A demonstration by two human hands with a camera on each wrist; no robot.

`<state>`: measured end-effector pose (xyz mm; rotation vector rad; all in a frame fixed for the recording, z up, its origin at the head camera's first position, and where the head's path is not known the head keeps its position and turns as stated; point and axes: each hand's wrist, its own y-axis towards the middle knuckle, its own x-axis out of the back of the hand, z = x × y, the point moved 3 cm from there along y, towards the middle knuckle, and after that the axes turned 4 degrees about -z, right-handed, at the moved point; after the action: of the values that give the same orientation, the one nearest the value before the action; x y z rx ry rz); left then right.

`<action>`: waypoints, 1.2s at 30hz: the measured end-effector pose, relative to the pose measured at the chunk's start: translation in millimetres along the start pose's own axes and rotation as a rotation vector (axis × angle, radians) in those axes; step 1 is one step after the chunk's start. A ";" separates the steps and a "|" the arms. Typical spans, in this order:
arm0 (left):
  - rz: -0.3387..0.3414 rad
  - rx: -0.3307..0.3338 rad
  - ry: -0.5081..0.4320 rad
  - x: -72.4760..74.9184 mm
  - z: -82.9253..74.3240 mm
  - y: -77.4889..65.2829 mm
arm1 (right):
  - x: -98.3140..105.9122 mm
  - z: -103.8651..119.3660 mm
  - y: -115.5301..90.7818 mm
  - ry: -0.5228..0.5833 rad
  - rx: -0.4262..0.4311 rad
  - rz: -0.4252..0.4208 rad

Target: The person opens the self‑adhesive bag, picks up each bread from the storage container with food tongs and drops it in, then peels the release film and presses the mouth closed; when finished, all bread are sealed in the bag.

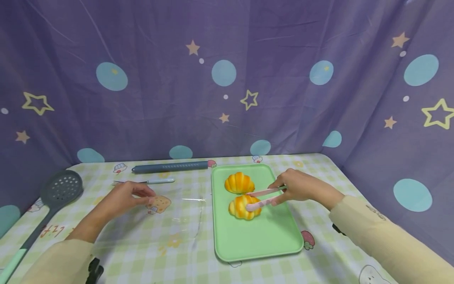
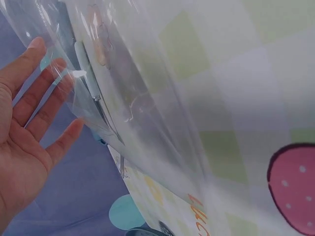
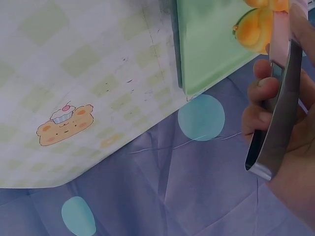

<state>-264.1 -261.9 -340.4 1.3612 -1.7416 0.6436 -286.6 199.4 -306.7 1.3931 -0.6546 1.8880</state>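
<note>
In the head view my right hand (image 1: 296, 185) grips tongs (image 1: 264, 203) with pink tips, and their metal handle (image 3: 278, 142) shows in the right wrist view. The tips lie on either side of the nearer croissant-shaped bread (image 1: 241, 208) on a green tray (image 1: 259, 240). A second such bread (image 1: 239, 183) sits just behind it. My left hand (image 1: 124, 201) pinches the edge of a clear plastic bag (image 1: 188, 213) left of the tray. In the left wrist view, several fingers (image 2: 42, 113) spread along the raised film.
A fork (image 1: 159, 181) with a pale handle and a dark blue-grey bar (image 1: 170, 167) lie at the table's back. At far left is a slotted skimmer (image 1: 62, 191) with a mint handle. A patterned curtain (image 1: 227, 118) hangs behind the checked tablecloth (image 1: 159, 260).
</note>
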 end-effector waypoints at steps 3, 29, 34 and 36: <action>0.000 -0.007 -0.002 -0.5 -0.2 -0.3 | -0.5 -0.3 1.7 0.004 -0.017 0.004; 0.000 0.000 -0.030 -4.6 -2.6 3.0 | -14.7 -8.1 -14.2 -0.050 -0.022 -0.144; -0.002 -0.006 -0.027 -4.5 -2.6 3.1 | -18.5 -6.8 -19.1 -0.046 -0.029 -0.180; -0.002 -0.001 -0.025 -4.4 -2.9 2.5 | -20.7 -5.5 -20.7 -0.050 -0.031 -0.194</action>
<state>-265.3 -256.5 -342.4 1.3758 -1.7595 0.6270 -270.2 211.7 -328.1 1.4345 -0.5494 1.6892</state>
